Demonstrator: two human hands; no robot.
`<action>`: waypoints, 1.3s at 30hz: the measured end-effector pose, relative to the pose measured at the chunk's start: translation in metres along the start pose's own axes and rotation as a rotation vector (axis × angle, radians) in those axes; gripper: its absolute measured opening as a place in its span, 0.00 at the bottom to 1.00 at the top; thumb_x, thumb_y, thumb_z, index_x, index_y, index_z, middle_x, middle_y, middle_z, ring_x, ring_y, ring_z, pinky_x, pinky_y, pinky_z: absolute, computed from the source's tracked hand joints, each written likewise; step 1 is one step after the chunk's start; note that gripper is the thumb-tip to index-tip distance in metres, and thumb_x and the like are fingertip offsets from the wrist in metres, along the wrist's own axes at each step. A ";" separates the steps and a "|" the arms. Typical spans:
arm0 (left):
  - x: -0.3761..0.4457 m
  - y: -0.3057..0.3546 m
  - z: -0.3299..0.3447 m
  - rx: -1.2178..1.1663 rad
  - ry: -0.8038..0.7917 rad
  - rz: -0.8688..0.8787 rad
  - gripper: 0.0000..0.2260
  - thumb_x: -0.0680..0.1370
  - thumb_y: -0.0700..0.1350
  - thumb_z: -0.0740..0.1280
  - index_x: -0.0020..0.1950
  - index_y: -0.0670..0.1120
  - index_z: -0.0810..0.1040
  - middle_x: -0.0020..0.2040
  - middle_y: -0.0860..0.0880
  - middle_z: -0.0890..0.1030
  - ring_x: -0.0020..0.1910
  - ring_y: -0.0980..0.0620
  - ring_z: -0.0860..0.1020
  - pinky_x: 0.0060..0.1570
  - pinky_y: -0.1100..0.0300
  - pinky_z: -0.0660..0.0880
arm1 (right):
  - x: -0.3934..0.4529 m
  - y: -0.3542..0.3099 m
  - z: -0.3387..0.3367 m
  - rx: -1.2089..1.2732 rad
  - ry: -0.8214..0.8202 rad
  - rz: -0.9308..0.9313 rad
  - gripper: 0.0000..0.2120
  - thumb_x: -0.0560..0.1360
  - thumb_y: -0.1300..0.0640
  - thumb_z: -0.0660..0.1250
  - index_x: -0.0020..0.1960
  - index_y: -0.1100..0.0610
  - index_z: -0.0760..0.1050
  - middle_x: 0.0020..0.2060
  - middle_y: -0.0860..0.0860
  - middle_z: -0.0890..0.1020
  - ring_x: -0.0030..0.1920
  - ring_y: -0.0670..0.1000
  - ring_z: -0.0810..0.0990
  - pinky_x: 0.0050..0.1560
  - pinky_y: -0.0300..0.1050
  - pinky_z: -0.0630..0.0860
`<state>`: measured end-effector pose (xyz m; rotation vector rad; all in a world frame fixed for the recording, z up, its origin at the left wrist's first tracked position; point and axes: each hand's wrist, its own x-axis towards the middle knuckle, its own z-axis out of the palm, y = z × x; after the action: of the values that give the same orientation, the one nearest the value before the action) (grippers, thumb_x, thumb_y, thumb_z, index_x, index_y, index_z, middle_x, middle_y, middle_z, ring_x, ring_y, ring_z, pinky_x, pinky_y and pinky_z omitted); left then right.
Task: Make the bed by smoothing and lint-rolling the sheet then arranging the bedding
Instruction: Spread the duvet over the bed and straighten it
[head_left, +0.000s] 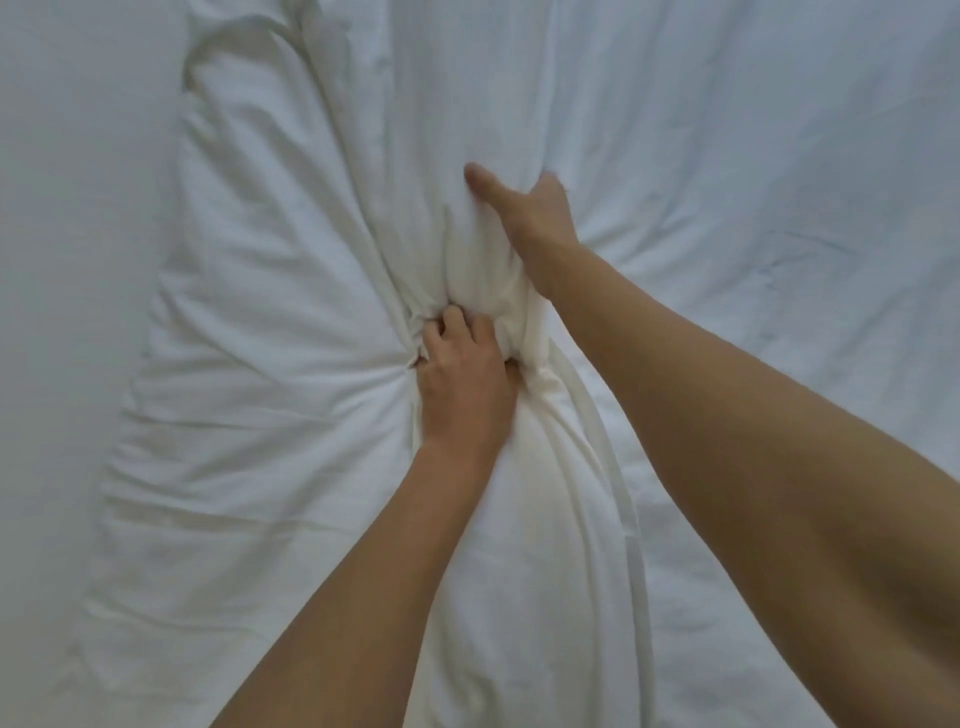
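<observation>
Two hands (left hand (462, 374), right hand (530, 218)) and one white duvet (270, 322).

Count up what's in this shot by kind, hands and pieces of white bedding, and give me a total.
Hands: 2, the left hand and the right hand, both gripping the bunched bedding.
White bedding: 2, the bunched duvet and the flat sheet under it; where one ends is hard to tell at the right.
Total: 4
</observation>
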<state>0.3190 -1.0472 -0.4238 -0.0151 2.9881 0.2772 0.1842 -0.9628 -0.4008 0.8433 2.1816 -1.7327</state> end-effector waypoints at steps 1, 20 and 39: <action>0.000 -0.001 0.001 -0.005 0.029 0.017 0.16 0.67 0.48 0.76 0.49 0.42 0.77 0.50 0.41 0.76 0.46 0.41 0.76 0.34 0.52 0.77 | 0.005 0.000 0.002 0.026 -0.005 0.013 0.46 0.55 0.33 0.75 0.65 0.57 0.72 0.56 0.51 0.82 0.56 0.53 0.81 0.60 0.51 0.77; -0.029 0.060 0.040 -0.233 -0.110 0.504 0.29 0.80 0.56 0.51 0.76 0.40 0.61 0.76 0.38 0.62 0.77 0.41 0.55 0.76 0.45 0.48 | -0.039 0.046 -0.071 -0.977 0.266 -0.585 0.28 0.79 0.50 0.56 0.78 0.51 0.56 0.77 0.59 0.55 0.76 0.60 0.53 0.75 0.56 0.51; -0.351 -0.069 0.030 -0.074 -0.345 0.453 0.28 0.80 0.51 0.55 0.79 0.44 0.54 0.79 0.44 0.52 0.78 0.48 0.52 0.76 0.52 0.47 | -0.344 0.265 -0.052 -1.105 -0.039 -0.322 0.31 0.79 0.44 0.51 0.78 0.56 0.53 0.77 0.59 0.54 0.77 0.57 0.52 0.75 0.56 0.51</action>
<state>0.6722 -1.1107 -0.4160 0.6381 2.6010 0.3910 0.6207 -0.9779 -0.4264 0.1615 2.7701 -0.3680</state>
